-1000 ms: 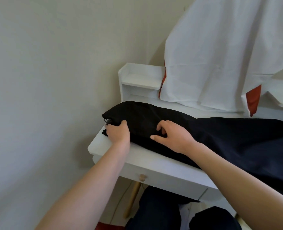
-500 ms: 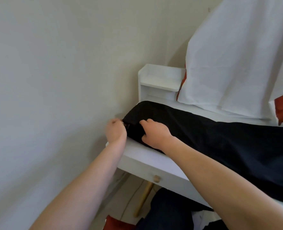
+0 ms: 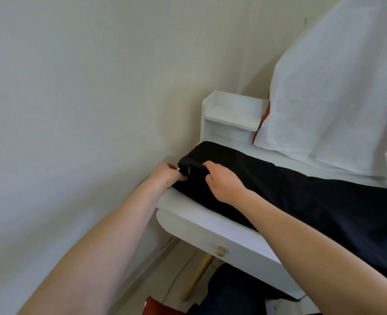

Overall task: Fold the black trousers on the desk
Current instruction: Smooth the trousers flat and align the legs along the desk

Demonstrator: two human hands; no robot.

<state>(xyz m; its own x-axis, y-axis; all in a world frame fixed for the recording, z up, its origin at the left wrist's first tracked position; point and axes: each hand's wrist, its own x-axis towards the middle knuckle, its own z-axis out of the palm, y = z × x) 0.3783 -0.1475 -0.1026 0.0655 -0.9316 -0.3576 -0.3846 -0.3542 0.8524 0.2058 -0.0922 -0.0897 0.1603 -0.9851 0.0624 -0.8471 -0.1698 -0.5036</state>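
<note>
The black trousers [image 3: 290,192] lie stretched along the white desk [image 3: 188,208], from its left end out past the right edge of the view. My left hand [image 3: 165,176] pinches the left end of the trousers at the desk's left edge. My right hand [image 3: 222,183] grips the same end just to the right, fingers curled over a raised bit of fabric. The end is lifted a little off the desk between both hands.
A wall runs close along the desk's left side. A small white shelf unit [image 3: 231,117] stands at the back left corner. A white cloth [image 3: 338,92] hangs over the back right. Below is a drawer knob [image 3: 221,251] and a wooden leg [image 3: 197,278].
Both hands have shifted to the very left end of the trousers and closed on it, bunching it up slightly. The view has swung left and down.
</note>
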